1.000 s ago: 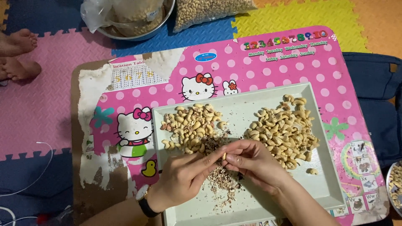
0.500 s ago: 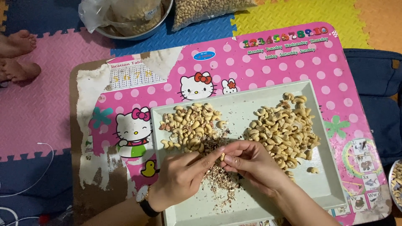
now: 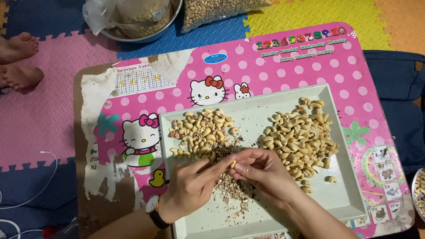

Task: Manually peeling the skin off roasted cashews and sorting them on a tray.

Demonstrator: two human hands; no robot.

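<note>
A pale green rectangular tray (image 3: 349, 201) lies on a pink cartoon-printed low table (image 3: 274, 66). A heap of skin-on cashews (image 3: 201, 130) fills the tray's left part, and a bigger heap of pale peeled cashews (image 3: 299, 137) lies on the right. Brown skin flakes (image 3: 232, 192) are scattered below my hands. My left hand (image 3: 190, 186) and my right hand (image 3: 261, 170) meet over the tray's middle. Both pinch a single cashew (image 3: 233, 163) between their fingertips. A dark band sits on my left wrist.
A metal bowl (image 3: 141, 33) with a plastic bag and a clear bag of nuts (image 3: 217, 9) stand beyond the table. Another person's bare feet (image 3: 17, 59) rest on the foam mat at far left. White cables (image 3: 26, 199) lie lower left. A dish of nuts (image 3: 418, 190) shows at the right edge.
Both hands stay together over the tray with only slight finger movement on the cashew. The heaps have not shifted.
</note>
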